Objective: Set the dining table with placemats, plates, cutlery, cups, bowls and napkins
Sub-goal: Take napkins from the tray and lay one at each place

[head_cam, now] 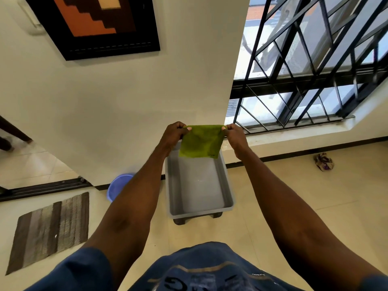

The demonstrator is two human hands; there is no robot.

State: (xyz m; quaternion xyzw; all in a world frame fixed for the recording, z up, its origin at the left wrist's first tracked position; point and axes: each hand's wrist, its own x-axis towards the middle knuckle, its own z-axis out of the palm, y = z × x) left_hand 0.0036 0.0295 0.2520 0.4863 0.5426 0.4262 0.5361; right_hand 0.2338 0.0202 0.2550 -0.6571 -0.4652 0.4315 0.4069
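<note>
A green cloth napkin (201,142) hangs spread out in front of me, above the far end of a grey plastic tub. My left hand (174,134) pinches its upper left corner. My right hand (236,135) pinches its upper right corner. Both arms are stretched forward. The napkin's lower edge hangs free, over the far rim of the tub. No dining table, plates or cutlery are in view.
The grey plastic tub (228,192) stands on the tiled floor against a cream wall, nothing visible inside. A blue basin (117,185) sits left of it, a striped brown mat (50,229) further left. A barred window (310,66) is at right, crumpled cloth (323,161) on the floor.
</note>
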